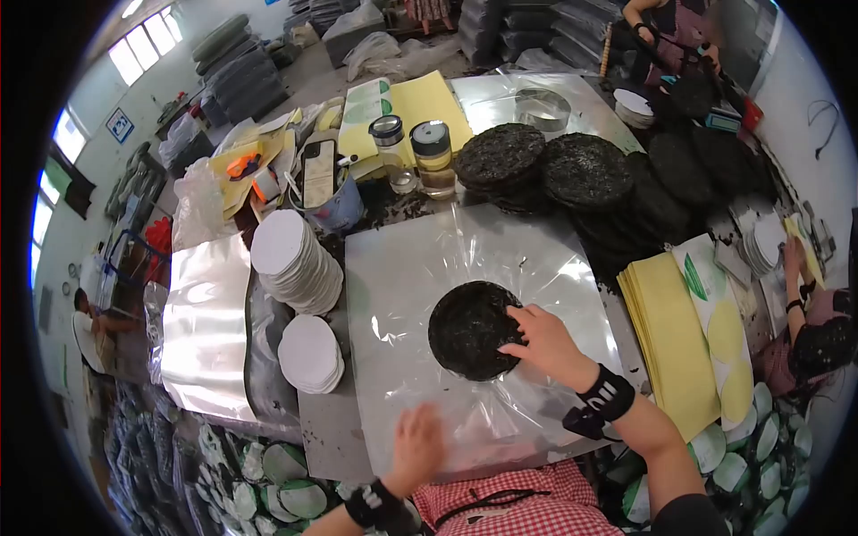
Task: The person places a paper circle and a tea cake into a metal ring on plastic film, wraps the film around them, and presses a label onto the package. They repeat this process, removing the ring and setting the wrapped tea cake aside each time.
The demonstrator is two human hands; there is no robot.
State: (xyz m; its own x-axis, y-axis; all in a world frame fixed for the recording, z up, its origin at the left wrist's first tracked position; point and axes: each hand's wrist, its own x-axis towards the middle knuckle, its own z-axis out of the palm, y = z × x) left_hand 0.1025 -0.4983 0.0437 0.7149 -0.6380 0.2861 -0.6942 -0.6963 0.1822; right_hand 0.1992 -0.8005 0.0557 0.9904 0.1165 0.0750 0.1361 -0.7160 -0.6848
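Note:
A round, dark cake (474,332), apparently dried seaweed, lies on a clear plastic film sheet (402,259) in front of me. My right hand (547,344) has its fingers and thumb on the cake's right edge. Near the sheet's lower left part is my left hand (420,447), smeared by motion and apart from the cake; its fingers cannot be made out. More dark round cakes (587,170) are piled beyond the sheet to the right. Stacks of white paper discs (311,354) stand just left of the film.
Folded yellow sheets (668,339) lie on the right. Two lidded drink bottles (431,152), a bucket (338,210) and a phone (318,174) stand at the back. Green-and-white packs (299,498) surround the table below. Co-workers' arms (794,268) show at the right side.

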